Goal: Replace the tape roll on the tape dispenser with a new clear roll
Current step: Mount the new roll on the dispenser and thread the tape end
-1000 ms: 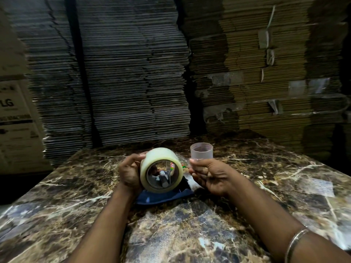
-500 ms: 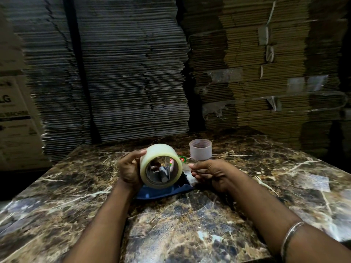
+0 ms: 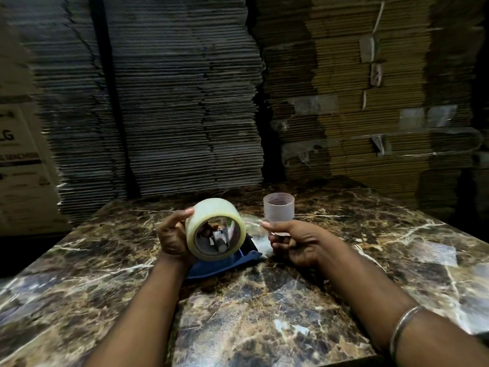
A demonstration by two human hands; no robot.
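Head view, single frame. Marble-patterned bench [image 3: 264,313], dim light.

Left hand [image 3: 173,238]: wrapped around the far-left side of the clear tape roll [image 3: 215,229], thumb on the roll's top rim, fingers curled behind it. Roll is held on edge, open core facing the camera, just above the bench surface near the bench middle, slightly toward the far edge. Through the core, grey and dark parts of the tape dispenser [image 3: 225,260] show; its blue body lies on the bench directly under and just right of the roll. Cannot tell whether the roll is seated on the dispenser hub or only held in front of it.

Right hand [image 3: 296,243]: thumb and forefinger pressed together, pinching the loose end of the tape strip [image 3: 251,222], which runs taut from the roll's right side to the fingertips. Remaining fingers curled into the palm. Metal bangle [image 3: 403,328] on the right wrist.

Empty frosted tape core [image 3: 278,207] stands upright on the bench behind the right hand, toward the far edge, apart from the roll.

Beyond the far edge: stacks of flattened cardboard [image 3: 185,102].
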